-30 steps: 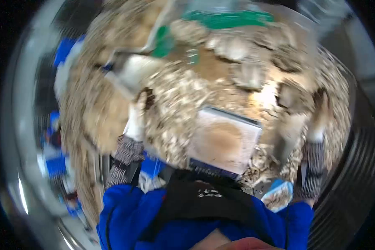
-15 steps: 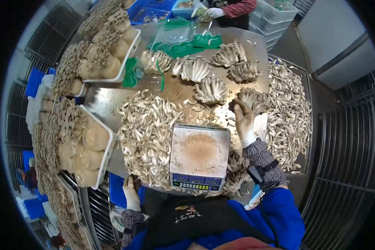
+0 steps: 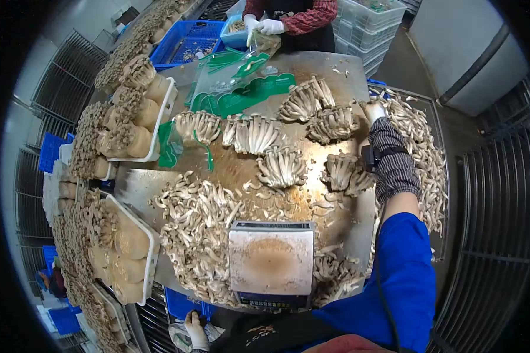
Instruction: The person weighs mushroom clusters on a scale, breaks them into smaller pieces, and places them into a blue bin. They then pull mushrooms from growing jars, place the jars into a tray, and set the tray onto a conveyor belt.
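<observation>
My right hand (image 3: 373, 110), in a soiled white glove, reaches to the table's far right edge. It is beside a mushroom cluster (image 3: 334, 124) and the loose mushrooms (image 3: 421, 132) in the bin on the right; its fingers are mostly hidden. Low at the table's near edge, my left hand (image 3: 196, 332) hangs with loosely curled, parted fingers and nothing visible in it. Between me and the clusters stands a digital scale (image 3: 271, 259) with a bare, brown-stained pan. More clusters (image 3: 281, 167) lie on the metal table, and a pile of loose mushrooms (image 3: 197, 235) is left of the scale.
Green-and-clear plastic bags (image 3: 241, 97) lie at the back. Across the table a co-worker's gloved hands (image 3: 271, 27) hold a bag near a blue basket (image 3: 185, 44). White crates (image 3: 150, 259) of growing mushrooms line the left; stacked clear crates (image 3: 368, 29) stand behind.
My right hand has moved from the near right cluster forward and right to the table's far edge. The camera view has shifted; the co-worker's both hands now show.
</observation>
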Motion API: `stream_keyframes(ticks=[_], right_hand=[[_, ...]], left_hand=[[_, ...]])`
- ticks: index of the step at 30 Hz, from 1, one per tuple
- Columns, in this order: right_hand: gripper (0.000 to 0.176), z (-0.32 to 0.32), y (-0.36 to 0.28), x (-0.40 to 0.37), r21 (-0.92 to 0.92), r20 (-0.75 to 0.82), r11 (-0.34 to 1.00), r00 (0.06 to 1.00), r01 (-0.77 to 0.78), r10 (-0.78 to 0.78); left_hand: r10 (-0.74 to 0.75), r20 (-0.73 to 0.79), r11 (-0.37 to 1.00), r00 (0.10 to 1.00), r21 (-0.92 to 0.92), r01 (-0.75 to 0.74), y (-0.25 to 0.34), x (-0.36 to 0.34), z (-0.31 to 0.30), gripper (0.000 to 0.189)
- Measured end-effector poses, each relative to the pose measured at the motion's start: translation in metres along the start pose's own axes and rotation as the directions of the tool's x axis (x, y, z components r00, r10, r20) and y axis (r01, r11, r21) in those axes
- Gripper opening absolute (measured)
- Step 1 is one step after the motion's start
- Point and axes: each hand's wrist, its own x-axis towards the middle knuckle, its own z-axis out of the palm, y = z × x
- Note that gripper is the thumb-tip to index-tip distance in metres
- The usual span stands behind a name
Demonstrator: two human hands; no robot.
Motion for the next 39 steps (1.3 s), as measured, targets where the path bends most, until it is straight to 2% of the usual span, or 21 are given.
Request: stream_keyframes(ticks=[1, 3, 6, 8, 11, 12, 13, 14, 15, 16, 17, 18, 21, 23, 27, 33, 35, 36, 37, 38, 39], right_hand=[[0.059, 0.052, 0.028, 0.037, 0.315, -0.007, 0.933, 0.983, -0.174, 0.186], [0.057, -0.023, -0.01, 0.028, 0.367, 0.341, 0.866, 0.915, -0.339, 0.213], [0.067, -0.015, -0.024, 0.05, 0.361, 0.389, 0.781, 0.844, -0.509, 0.37], [0.069, 0.069, 0.012, 0.102, 0.312, 0.416, 0.833, 0.854, -0.456, 0.312], [0.054, 0.026, -0.004, 0.086, 0.316, 0.461, 0.815, 0.829, -0.485, 0.315], [0.05, 0.031, 0.001, 0.091, 0.348, 0.361, 0.869, 0.906, -0.351, 0.222], [0.046, 0.051, 0.019, 0.106, 0.366, 0.255, 0.907, 0.96, -0.208, 0.117], [0.039, 0.061, 0.026, 0.123, 0.246, 0.06, 0.963, 0.99, 0.106, -0.125], [0.038, 0.072, 0.04, 0.128, 0.434, -0.145, 0.883, 0.981, 0.181, -0.129], [0.042, -0.013, -0.009, 0.096, 0.755, 0.061, 0.635, 0.982, -0.165, 0.181], [0.044, -0.021, -0.019, 0.103, 0.687, -0.149, 0.722, 0.988, 0.082, 0.03], [0.044, -0.028, -0.032, 0.109, 0.707, -0.187, 0.682, 0.98, 0.185, -0.072], [0.044, -0.08, -0.097, 0.097, 0.677, 0.169, 0.732, 0.952, 0.078, -0.257], [0.047, -0.087, -0.121, 0.093, 0.563, 0.066, 0.799, 0.952, 0.211, -0.298], [0.046, -0.058, -0.139, 0.106, 0.452, 0.008, 0.887, 0.994, 0.097, -0.113], [0.054, -0.082, -0.127, 0.09, 0.56, 0.222, 0.828, 0.963, 0.001, -0.151], [0.052, -0.091, -0.111, 0.068, 0.552, -0.014, 0.82, 0.984, 0.154, -0.175], [0.053, -0.065, -0.085, 0.078, 0.309, -0.343, 0.88, 0.905, 0.36, -0.25], [0.049, -0.047, -0.042, 0.092, 0.278, -0.158, 0.88, 0.922, 0.384, -0.353], [0.048, -0.062, -0.051, 0.059, 0.47, -0.113, 0.829, 0.952, 0.303, -0.285], [0.047, -0.086, -0.066, 0.02, 0.649, -0.067, 0.732, 0.975, 0.205, -0.213]], left_hand=[[0.029, 0.024, 0.973, 0.999, 0.23, -0.034, -0.002, 0.004, -0.002, 0.036], [0.062, 0.082, 0.763, 0.995, 0.639, -0.1, -0.008, 0.012, -0.004, 0.049], [0.05, 0.058, 0.844, 0.997, 0.532, -0.073, 0.031, -0.011, 0.043, 0.045], [-0.003, 0.027, 0.816, 1.0, 0.578, -0.013, 0.063, -0.023, 0.069, 0.047], [-0.05, 0.143, 0.778, 0.988, 0.626, -0.051, 0.05, -0.003, 0.062, 0.053], [0.08, 0.093, 0.932, 0.992, 0.345, -0.108, 0.012, 0.011, 0.057, 0.024], [0.116, 0.047, 0.937, 0.992, 0.325, -0.126, 0.001, 0.016, 0.054, 0.021], [0.066, 0.055, 0.952, 0.996, 0.297, -0.079, 0.007, 0.015, 0.057, 0.022], [0.016, 0.062, 0.963, 0.998, 0.269, -0.032, 0.014, 0.015, 0.06, 0.022], [0.007, 0.081, 0.967, 0.997, 0.252, -0.027, 0.015, 0.015, 0.06, 0.023], [-0.018, 0.087, 0.96, 0.996, 0.281, -0.007, 0.014, 0.017, 0.058, 0.024], [0.001, 0.095, 0.958, 0.995, 0.284, -0.028, 0.013, 0.017, 0.058, 0.024], [0.035, 0.108, 0.964, 0.994, 0.259, -0.062, 0.01, 0.019, 0.057, 0.024], [0.031, 0.111, 0.951, 0.993, 0.302, -0.063, 0.024, 0.016, 0.067, 0.024], [0.079, 0.136, 0.946, 0.988, 0.302, -0.118, 0.024, 0.012, 0.065, 0.022], [0.129, 0.116, 0.938, 0.985, 0.307, -0.159, 0.02, 0.005, 0.065, 0.029], [0.071, 0.121, 0.953, 0.99, 0.284, -0.103, 0.041, 0.001, 0.079, 0.027], [0.124, 0.195, 0.936, 0.973, 0.302, -0.179, 0.024, 0.016, 0.074, 0.029], [0.087, 0.177, 0.93, 0.98, 0.339, -0.144, 0.037, 0.016, 0.087, 0.029], [0.023, 0.141, 0.961, 0.99, 0.271, -0.061, 0.04, 0.015, 0.09, 0.029], [0.116, 0.192, 0.878, 0.975, 0.439, -0.191, 0.045, 0.017, 0.084, 0.03]])
